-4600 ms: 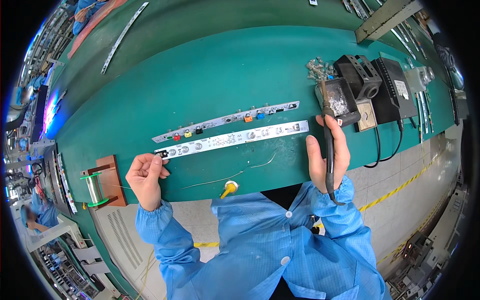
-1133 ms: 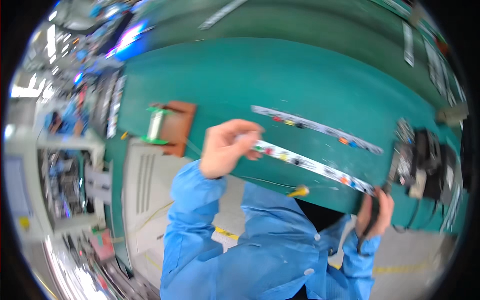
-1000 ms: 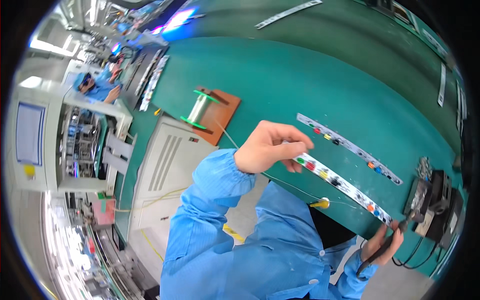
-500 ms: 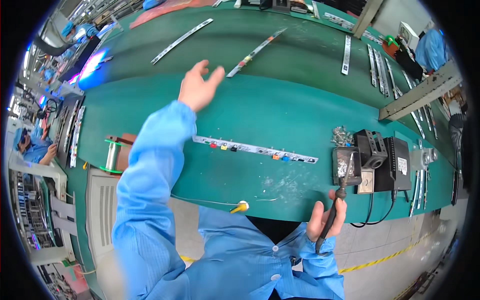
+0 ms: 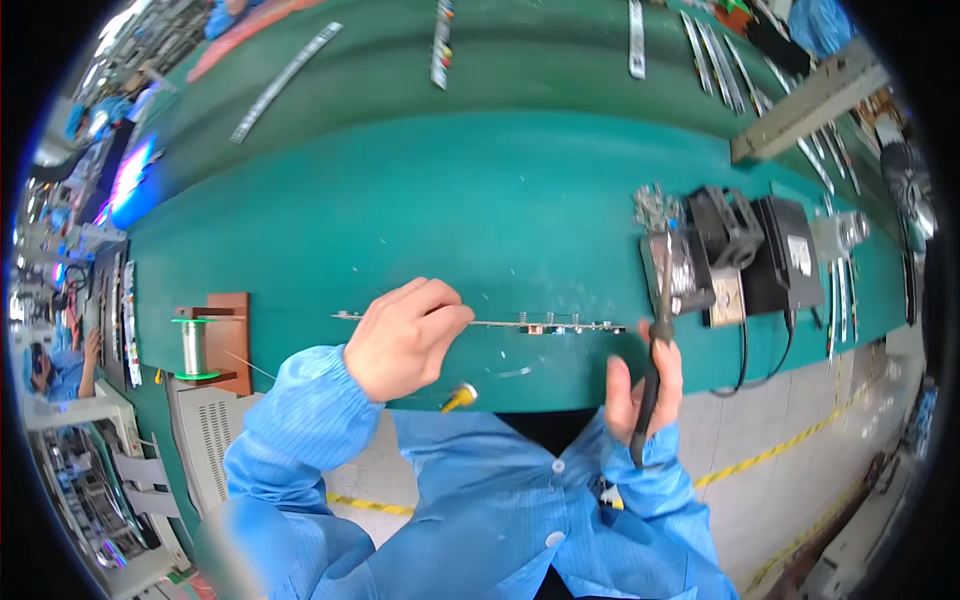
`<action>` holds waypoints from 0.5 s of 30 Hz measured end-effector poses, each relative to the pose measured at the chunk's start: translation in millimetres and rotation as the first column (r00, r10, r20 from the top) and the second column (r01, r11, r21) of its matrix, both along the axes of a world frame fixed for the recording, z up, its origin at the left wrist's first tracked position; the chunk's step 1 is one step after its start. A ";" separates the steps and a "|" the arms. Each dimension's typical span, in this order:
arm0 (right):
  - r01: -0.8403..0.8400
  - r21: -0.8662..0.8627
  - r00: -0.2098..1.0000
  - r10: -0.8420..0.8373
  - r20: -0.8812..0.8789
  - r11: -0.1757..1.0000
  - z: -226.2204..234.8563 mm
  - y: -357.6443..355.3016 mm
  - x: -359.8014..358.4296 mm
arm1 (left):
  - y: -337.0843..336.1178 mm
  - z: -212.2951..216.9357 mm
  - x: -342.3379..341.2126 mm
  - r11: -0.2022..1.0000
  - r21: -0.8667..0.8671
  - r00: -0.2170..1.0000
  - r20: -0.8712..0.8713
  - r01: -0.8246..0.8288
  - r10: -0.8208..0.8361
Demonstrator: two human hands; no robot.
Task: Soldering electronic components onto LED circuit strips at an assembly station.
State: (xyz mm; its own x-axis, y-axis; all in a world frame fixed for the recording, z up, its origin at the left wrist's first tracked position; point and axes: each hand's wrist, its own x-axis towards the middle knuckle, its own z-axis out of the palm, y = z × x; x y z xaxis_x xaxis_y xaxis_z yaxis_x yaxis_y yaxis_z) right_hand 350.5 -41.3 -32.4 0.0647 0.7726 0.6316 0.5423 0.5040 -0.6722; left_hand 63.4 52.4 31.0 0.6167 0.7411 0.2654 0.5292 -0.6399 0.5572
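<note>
Pale strip board [image 5: 287,83] lying aslant beyond the bench [image 5: 300,240], another strip with coloured parts [image 5: 441,45] near it, reddish sheet [image 5: 250,36] at upper left, worn metal beam [image 5: 808,102] at upper right, vented cabinet [image 5: 208,440] at left, yellow tape [image 5: 790,442] across the floor [image 5: 765,410].

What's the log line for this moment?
left hand: gripping long thin circuit board, seen edge-on | right hand: holding slim black-handled soldering iron | green-flanged silver wire spool: left of left hand
</note>
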 end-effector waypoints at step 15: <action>-0.078 -0.102 0.979 0.095 0.181 0.992 17.4 17.3 -2.9 | -48.9 -19.8 11.1 0.998 0.051 0.996 0.087 -0.025 0.020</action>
State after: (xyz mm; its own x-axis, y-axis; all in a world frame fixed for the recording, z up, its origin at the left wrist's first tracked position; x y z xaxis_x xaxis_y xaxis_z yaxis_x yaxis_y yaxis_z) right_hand 347.6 -24.0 -15.0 -0.1162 0.8263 0.5511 0.6185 0.4943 -0.6108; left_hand 74.5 3.4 11.2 0.5730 0.7383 0.3558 0.4951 -0.6578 0.5676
